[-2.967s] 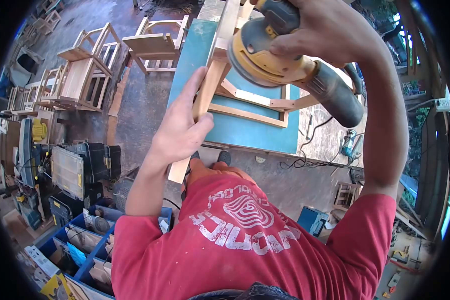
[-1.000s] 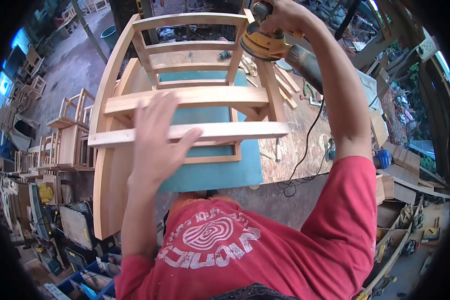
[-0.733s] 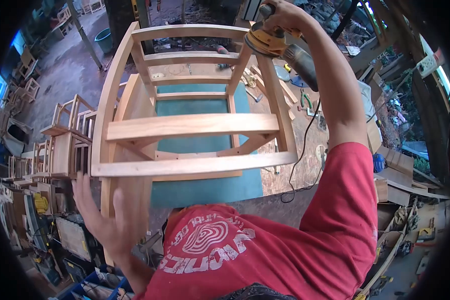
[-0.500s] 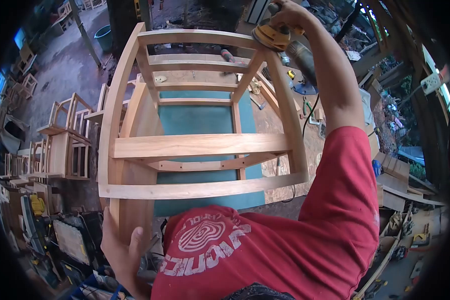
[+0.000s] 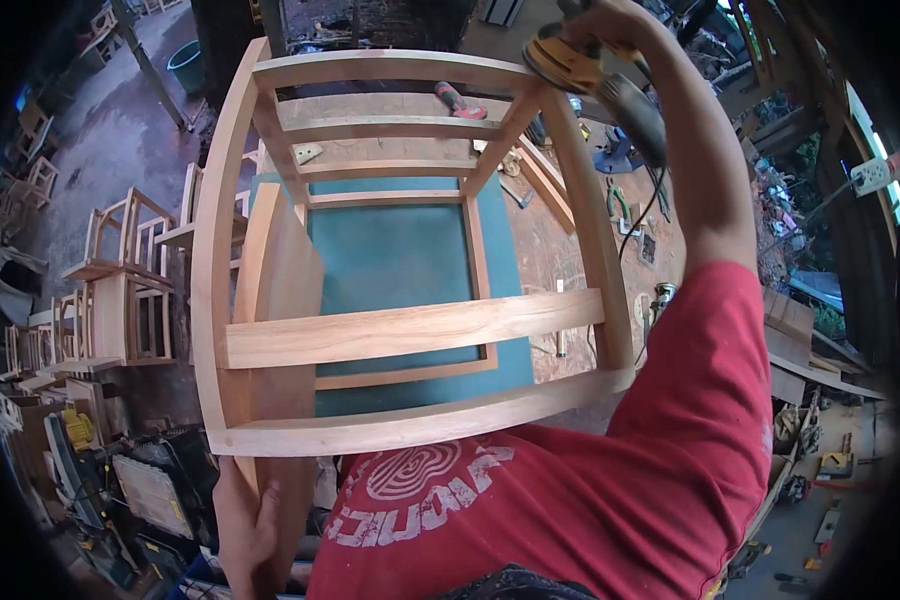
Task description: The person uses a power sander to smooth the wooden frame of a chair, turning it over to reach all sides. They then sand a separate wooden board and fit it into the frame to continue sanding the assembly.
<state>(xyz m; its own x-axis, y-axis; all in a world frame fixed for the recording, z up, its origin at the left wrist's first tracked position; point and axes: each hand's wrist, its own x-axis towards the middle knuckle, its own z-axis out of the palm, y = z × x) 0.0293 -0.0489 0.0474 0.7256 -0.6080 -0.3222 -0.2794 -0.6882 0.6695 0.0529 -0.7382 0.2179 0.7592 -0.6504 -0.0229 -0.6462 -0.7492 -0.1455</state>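
A bare wooden chair (image 5: 410,325) lies tipped on its side on the bench, its slatted back and legs spread before me. My right hand (image 5: 610,22) is wrapped around a yellow orbital sander (image 5: 568,65) at the far right corner of the frame. The sander's pad rests on or very near the wood there; its dark dust canister (image 5: 632,118) points toward me. Low on the left, my left hand (image 5: 247,525) grips the near end of the chair's wood, thumb on the inner side and fingers partly hidden behind it.
Beneath the chair is a green mat (image 5: 390,240) on the workbench (image 5: 545,260). A red drill (image 5: 458,100), a hammer (image 5: 516,192) and pliers (image 5: 618,203) lie there. More wooden chairs (image 5: 120,280) stand at left, tool cases (image 5: 160,480) below them. The sander's cord (image 5: 642,215) hangs at right.
The chair's near side has tilted down toward me, showing more of the mat through the frame. My left hand has dropped with it. The sander has shifted slightly right along the far corner.
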